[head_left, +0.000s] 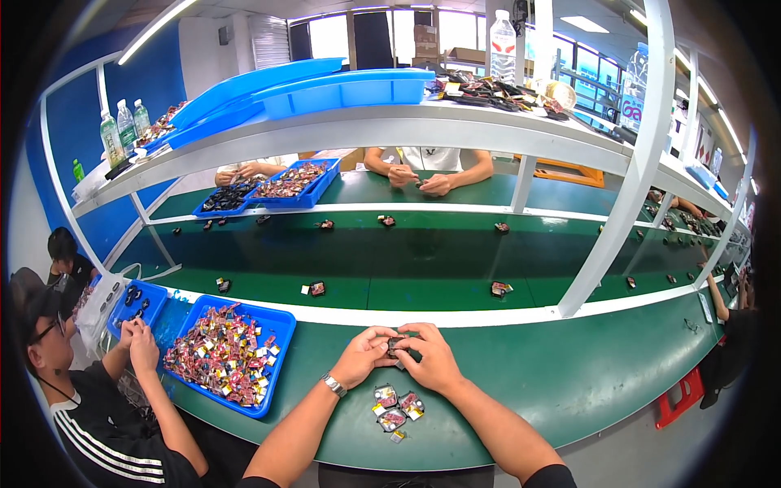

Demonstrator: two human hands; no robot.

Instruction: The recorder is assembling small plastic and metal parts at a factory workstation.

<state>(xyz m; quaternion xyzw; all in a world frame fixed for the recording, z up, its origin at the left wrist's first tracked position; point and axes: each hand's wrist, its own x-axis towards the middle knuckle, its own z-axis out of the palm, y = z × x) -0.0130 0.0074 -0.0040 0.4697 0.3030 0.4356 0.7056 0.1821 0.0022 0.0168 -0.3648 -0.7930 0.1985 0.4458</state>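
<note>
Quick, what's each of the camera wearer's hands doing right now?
Left hand: closed on a small dark part.
Right hand: closed on that same part.

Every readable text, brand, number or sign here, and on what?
Clear plastic bottle with red-marked label on the white shelf: print visible, not transcribed.
Clear plastic bottle with pink print, farther right: likewise.
Small red-and-black pieces with yellow-white tags on the green table: too small to read.

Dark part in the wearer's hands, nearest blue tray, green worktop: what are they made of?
Dark part: possibly black plastic; mostly covered, so finish unclear.
Nearest blue tray: likely moulded plastic, smooth, slightly glossy; even colour, rounded corners.
Green worktop: rubbery mat or laminate, can't tell which; soft sheen, no visible grain.
</note>
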